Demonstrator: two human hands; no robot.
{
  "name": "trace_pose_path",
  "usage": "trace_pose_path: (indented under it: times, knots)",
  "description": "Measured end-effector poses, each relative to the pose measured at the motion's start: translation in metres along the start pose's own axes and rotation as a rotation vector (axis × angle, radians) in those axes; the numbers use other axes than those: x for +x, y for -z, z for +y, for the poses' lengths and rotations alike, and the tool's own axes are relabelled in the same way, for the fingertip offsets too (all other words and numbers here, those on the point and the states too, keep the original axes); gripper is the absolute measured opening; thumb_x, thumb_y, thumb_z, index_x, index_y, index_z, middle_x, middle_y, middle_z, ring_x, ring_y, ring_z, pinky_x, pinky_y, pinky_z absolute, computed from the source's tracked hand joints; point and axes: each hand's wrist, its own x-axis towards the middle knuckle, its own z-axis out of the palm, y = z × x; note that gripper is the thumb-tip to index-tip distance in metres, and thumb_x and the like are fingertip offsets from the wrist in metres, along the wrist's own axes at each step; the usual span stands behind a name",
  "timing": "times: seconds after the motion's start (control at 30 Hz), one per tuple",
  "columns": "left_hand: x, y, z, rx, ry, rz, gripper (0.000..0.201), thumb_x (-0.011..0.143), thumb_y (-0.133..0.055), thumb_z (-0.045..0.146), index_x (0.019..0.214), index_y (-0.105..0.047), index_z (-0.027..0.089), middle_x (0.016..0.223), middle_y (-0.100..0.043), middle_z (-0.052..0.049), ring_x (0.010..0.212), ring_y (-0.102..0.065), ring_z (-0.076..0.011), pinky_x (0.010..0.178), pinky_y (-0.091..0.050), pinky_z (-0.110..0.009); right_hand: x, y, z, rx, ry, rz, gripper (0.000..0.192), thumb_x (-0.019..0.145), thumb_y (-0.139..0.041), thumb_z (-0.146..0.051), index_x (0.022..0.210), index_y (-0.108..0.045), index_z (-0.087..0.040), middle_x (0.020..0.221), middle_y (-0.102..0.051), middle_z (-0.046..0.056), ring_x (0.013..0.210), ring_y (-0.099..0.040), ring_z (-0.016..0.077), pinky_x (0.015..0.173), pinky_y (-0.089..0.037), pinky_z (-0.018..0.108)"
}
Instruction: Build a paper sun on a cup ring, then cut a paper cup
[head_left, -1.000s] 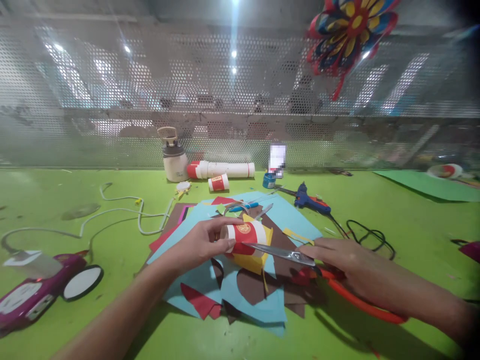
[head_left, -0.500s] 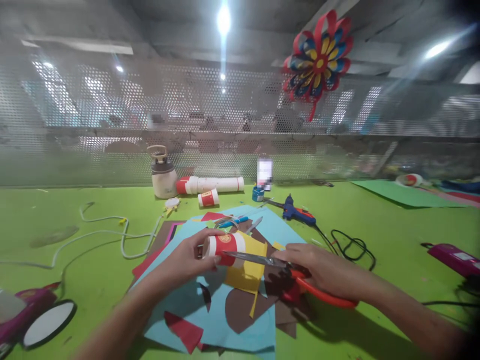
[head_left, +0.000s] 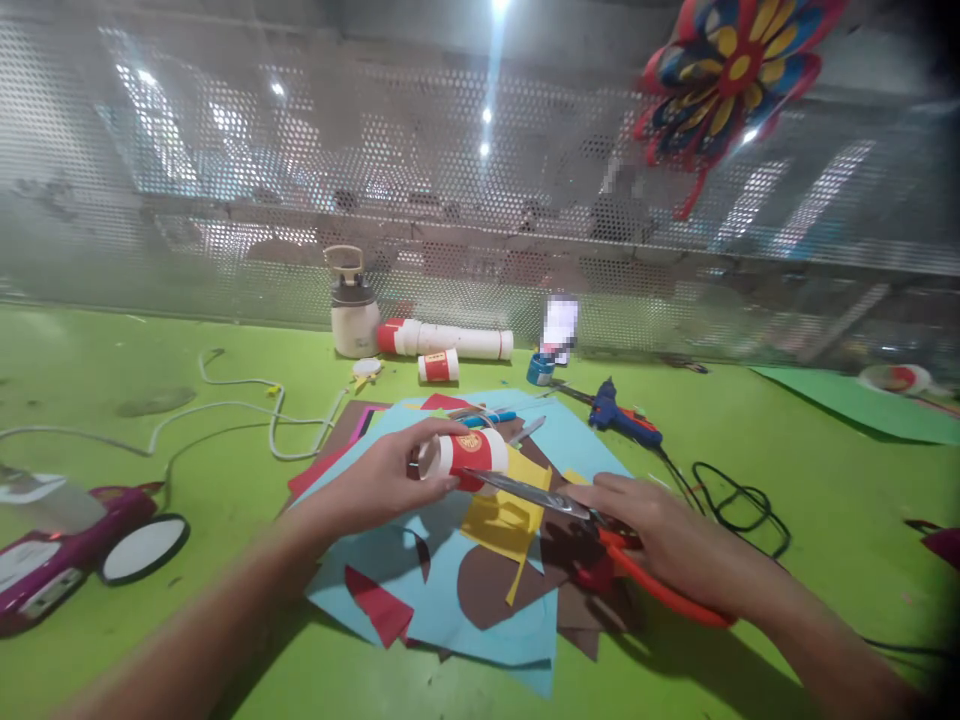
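The fingers (head_left: 431, 437) of the left hand (head_left: 382, 480) are wrapped around a small red-and-white paper cup (head_left: 469, 455), thumb under it and the other fingers curled over its top near the open end. The cup lies on its side in that grip, its open mouth toward the left hand's palm and its base pointing toward the right. It is held just above a pile of coloured paper sheets (head_left: 450, 590) on the green table (head_left: 787, 560). The right hand (head_left: 660, 535) is closed around the red handles of a pair of scissors (head_left: 592, 520), fingers through or over the loops; how the loops sit inside the grip cannot be told. The scissors' metal blades reach leftward and their tip meets the lower side of the cup, close beside the left thumb. A yellow paper piece (head_left: 510, 515) lies directly under the cup and blades.

Farther back on the table stand a white bottle with a loop handle (head_left: 352, 315), a long white tube with a red end (head_left: 450, 340) lying flat, and another small red-and-white cup (head_left: 439, 366). A blue glue gun (head_left: 622, 418) lies to the right with its black cord (head_left: 739, 490) coiled near it. A purple toy car (head_left: 67, 550) sits at the left edge, and a paper pinwheel (head_left: 731, 70) hangs on the perforated screen behind.
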Motion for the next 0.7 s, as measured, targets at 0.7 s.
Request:
trace_pose_path:
  times: [0.7]
  knots:
    - [-0.001, 0.003, -0.002, 0.058, 0.091, -0.063, 0.053, 0.077, -0.062, 0.027, 0.129, -0.056, 0.026, 0.099, -0.069, -0.004, 0.07, -0.057, -0.0144, 0.061, -0.045, -0.026, -0.007, -0.024, 0.005, -0.1, 0.125, 0.108, 0.032, 0.094, -0.048, -0.019, 0.124, -0.058, -0.02, 0.092, -0.067, 0.009, 0.078, -0.061, 0.0215, 0.069, -0.044, 0.032]
